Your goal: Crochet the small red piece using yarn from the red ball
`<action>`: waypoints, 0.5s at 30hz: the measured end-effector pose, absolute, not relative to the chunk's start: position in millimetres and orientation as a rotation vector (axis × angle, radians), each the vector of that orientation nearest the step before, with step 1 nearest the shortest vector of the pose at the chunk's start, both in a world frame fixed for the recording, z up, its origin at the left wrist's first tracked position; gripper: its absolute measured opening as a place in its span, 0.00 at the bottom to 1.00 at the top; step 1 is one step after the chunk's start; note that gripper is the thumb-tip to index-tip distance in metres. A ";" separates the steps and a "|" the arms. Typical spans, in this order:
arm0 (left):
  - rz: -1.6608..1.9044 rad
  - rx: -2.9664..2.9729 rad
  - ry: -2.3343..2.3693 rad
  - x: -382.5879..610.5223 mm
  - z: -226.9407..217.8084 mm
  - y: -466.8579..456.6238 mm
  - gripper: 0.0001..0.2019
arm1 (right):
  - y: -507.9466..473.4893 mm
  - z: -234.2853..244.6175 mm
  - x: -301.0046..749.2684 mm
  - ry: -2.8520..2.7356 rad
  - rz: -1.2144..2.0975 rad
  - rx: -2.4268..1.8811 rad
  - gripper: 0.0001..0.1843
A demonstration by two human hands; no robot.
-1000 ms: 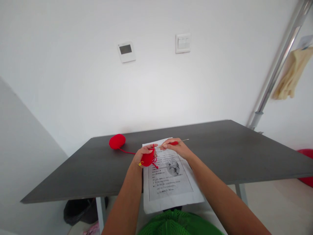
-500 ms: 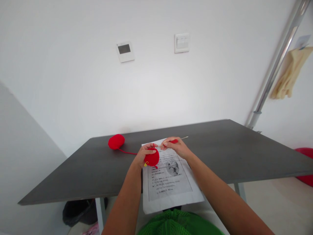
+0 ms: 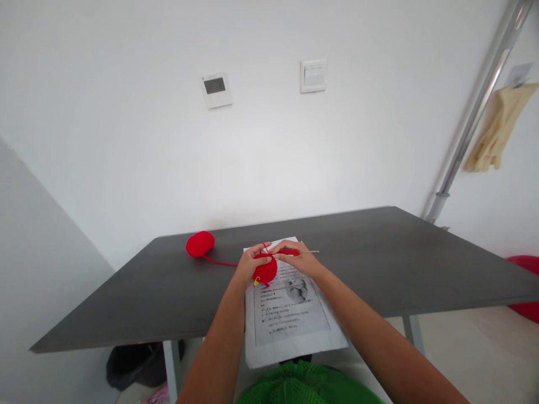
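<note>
Pinched in my left hand (image 3: 249,265) is a round red crochet piece (image 3: 266,271), with a yellow stitch marker (image 3: 256,281) clipped at its lower left edge. A strand of red yarn loops up over the left fingers. My right hand (image 3: 298,257) is closed around a crochet hook (image 3: 290,252) with a red grip, its thin metal end pointing right. The hook's other end meets the upper edge of the piece; the exact stitch is too small to make out. From the left hand the yarn runs to a red yarn ball (image 3: 200,244) on the table.
Under the hands a printed sheet (image 3: 295,331) with a picture overhangs the front edge of the dark table (image 3: 126,303). A black bin (image 3: 135,365) stands below on the left. Pale gloves (image 3: 503,126) hang by a metal pole (image 3: 475,118) at right.
My right hand has moved left and slightly down, bringing the hook to the crochet piece. The hook now lies nearly level. The piece has shifted slightly right.
</note>
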State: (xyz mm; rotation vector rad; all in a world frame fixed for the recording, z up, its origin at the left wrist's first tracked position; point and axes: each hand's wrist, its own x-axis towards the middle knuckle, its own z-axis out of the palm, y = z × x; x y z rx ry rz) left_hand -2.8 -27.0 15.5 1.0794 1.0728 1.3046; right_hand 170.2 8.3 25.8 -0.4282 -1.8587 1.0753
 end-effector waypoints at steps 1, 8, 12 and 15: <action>1.306 1.093 1.086 -2.9 14.7 -26.3 0.29 | 8.6 25.4 170.2 -1.870 1.057 -0.442 0.08; 1.386 1.120 1.120 -2.3 13.5 -26.1 0.27 | 10.4 25.6 171.1 -1.829 1.059 -0.467 0.07; 1.446 1.107 1.103 -0.8 14.1 -26.4 0.23 | 10.1 27.1 171.9 -1.791 1.109 -0.444 0.08; 1.458 1.095 1.098 -0.6 13.8 -25.8 0.21 | 9.9 27.8 172.3 -1.768 1.129 -0.462 0.08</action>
